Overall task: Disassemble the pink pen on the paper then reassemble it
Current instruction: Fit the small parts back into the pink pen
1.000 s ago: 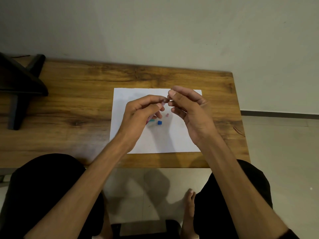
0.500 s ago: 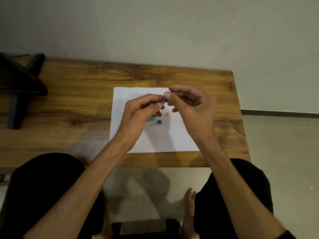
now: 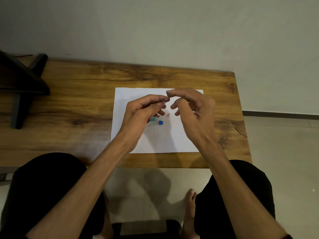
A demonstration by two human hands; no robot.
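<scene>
Evidently the pink pen (image 3: 163, 101) lay mid-task, held above the paper (image 3: 155, 140): the left hand (image 3: 143, 111) pinched a small pinkish piece; the right hand (image 3: 191, 109) hung half-open, its hold unclear. Pink (image 3: 168, 114), teal (image 3: 152, 119) and blue parts (image 3: 160, 122) rested loose on the sheet, on the worktop (image 3: 77, 100). Reassembly seemed unfinished.

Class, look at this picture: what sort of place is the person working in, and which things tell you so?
Probably a plain room at home, not a workshop: a wooden table against a bare wall, a tiled floor, and the person's bare foot below.
</scene>
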